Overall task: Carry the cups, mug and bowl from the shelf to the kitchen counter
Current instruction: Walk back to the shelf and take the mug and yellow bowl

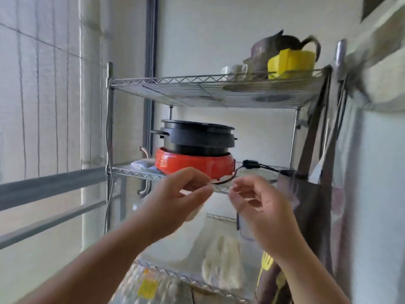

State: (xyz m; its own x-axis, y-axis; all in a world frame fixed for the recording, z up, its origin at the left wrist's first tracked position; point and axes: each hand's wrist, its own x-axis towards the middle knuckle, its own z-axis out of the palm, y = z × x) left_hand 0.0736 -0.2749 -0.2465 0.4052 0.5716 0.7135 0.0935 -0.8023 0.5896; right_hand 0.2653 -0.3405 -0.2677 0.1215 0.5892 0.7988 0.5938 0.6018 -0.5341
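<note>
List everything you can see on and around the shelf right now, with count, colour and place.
wire shelf rack: one, silver, centre, several tiers
white cups: two or more, blurred, top tier, left of the yellow container
yellow container: one, yellow, top tier, right
dark kettle: one, dark grey, top tier, behind the yellow container
red cooker base: one, red, middle tier
black pots: stacked, black, on the red cooker base
black cable: one, black, middle tier, right of the cooker
hanging cloth: grey-brown, rack's right side
wrapped packages: pale, lower tier, blurred
left hand: raised before the middle tier, fingers pinched together
right hand: beside it, fingers curled, empty
</note>
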